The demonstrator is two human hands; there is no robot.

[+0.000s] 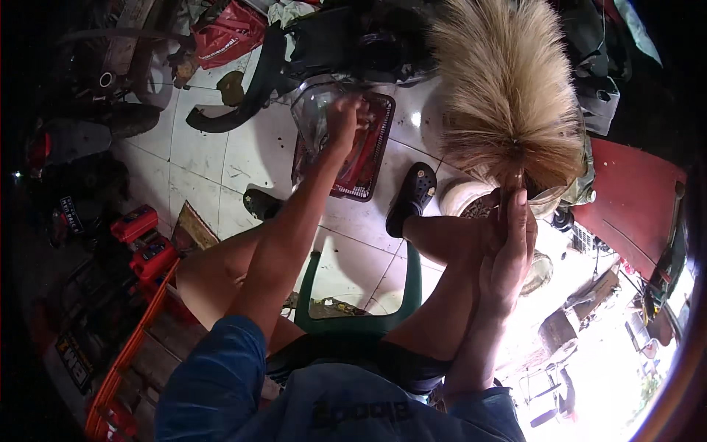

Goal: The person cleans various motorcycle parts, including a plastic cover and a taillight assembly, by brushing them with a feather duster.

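My right hand (pixel 508 254) is closed around the short brown handle of a big fluffy tan duster (pixel 508 81), its thumb lying along the handle. The duster's head points away from me and hides part of the floor behind it. My left arm stretches forward, and my left hand (pixel 345 125) is over a dark red plastic basket (pixel 377 158) on the floor. Motion smears its fingers. A clear, curved plastic piece (pixel 312 114) lies right beside and partly behind that hand; whether the hand grips it, I cannot tell.
A green plastic stool (pixel 361 324) is beneath me, between my legs. A white bucket (pixel 460 197) stands below the duster. A black curved part (pixel 247 96) and a red bag (pixel 230 35) lie at the far left. Red tool cases (pixel 151 250) are nearer left, a red panel (pixel 626 202) at right.
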